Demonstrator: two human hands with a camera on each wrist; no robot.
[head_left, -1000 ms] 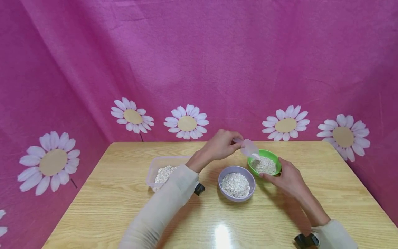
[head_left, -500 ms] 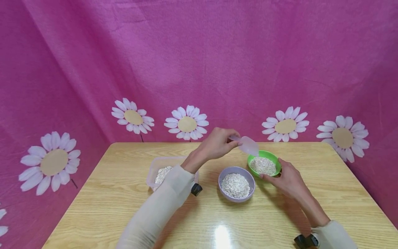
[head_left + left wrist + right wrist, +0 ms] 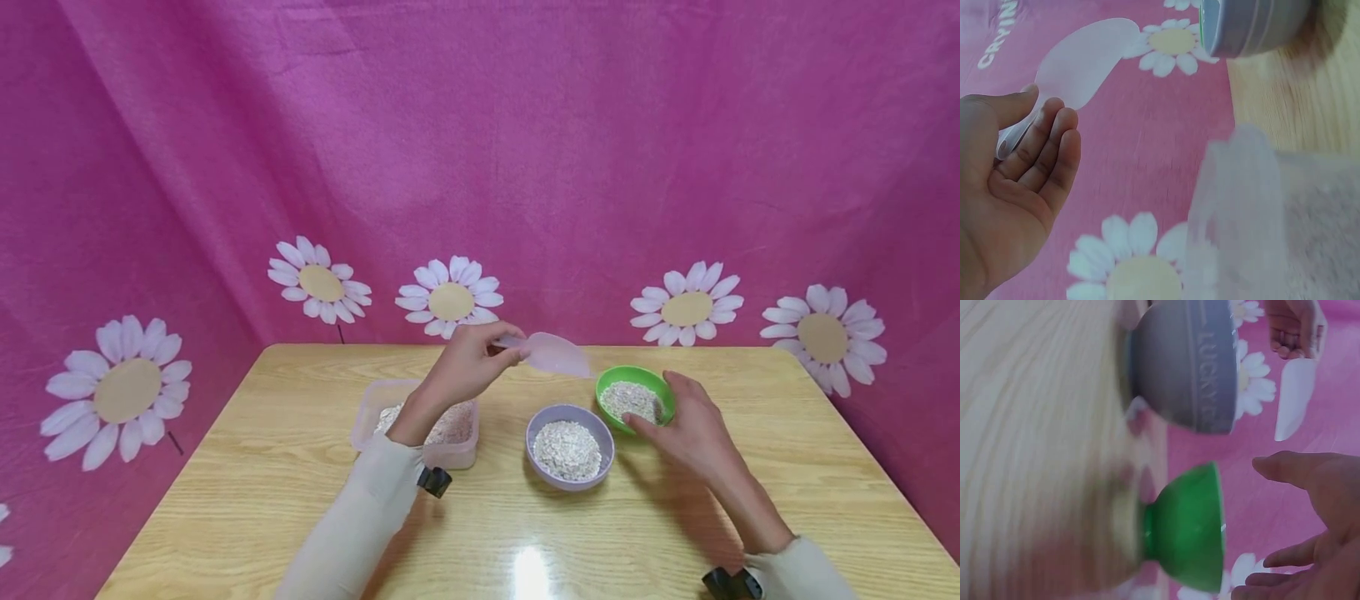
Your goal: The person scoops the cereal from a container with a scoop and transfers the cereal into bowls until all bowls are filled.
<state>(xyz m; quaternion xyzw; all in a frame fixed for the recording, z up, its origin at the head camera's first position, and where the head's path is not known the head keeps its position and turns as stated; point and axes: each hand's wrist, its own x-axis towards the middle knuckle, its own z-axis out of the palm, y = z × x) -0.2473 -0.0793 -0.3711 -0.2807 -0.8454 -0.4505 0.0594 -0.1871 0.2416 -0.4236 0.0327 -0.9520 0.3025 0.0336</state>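
Note:
My left hand (image 3: 472,358) pinches the handle of a translucent pale pink scoop (image 3: 557,354), its blade pointing right above the table; the left wrist view shows the scoop (image 3: 1085,62) free of flakes. Nearest to my right hand (image 3: 693,425) is a green bowl (image 3: 633,372) of pale oat-like flakes. The right wrist view has my right hand (image 3: 1310,519) spread, fingers apart from the green bowl (image 3: 1188,531). Close by in front stands a lilac bowl (image 3: 570,483) heaped with the same flakes. Under my left forearm is a translucent pink tub (image 3: 450,454) with more flakes.
All the containers stand on a light wooden table (image 3: 247,500). A pink cloth (image 3: 480,150) printed with white daisies hangs behind the table and along its sides.
The left hand has drawn the scoop leftward, away from the green bowl, after flakes fell from it. The right hand has let go of the green bowl.

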